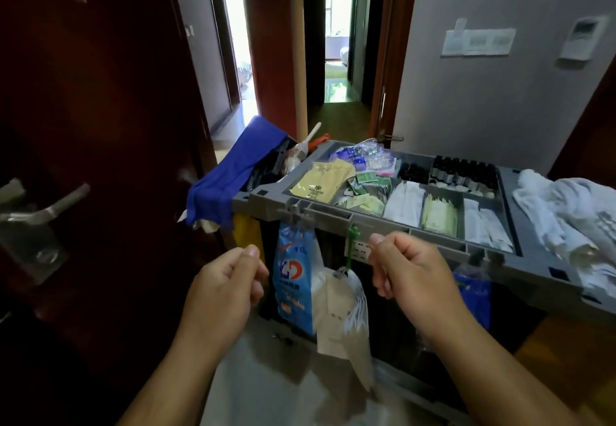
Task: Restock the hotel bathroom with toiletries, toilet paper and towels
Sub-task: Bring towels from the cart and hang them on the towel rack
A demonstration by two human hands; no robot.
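2 hands hovering before cart tray [336, 215] front edge: left hand [223, 292] and right hand [416, 279] loosely curled, gripping nothing. Toiletries [433, 215] sitting in tray compartments, towels [566, 212] lying right. Hallway [336, 115] opening behind.

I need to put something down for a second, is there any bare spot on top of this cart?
Hardly any. Every compartment of the gray tray is filled: yellow pouch, sachets, dark bottles, white packets. White towels cover the right end. Only the tray's front rim, ahead of both hands, is bare, and it is narrow.
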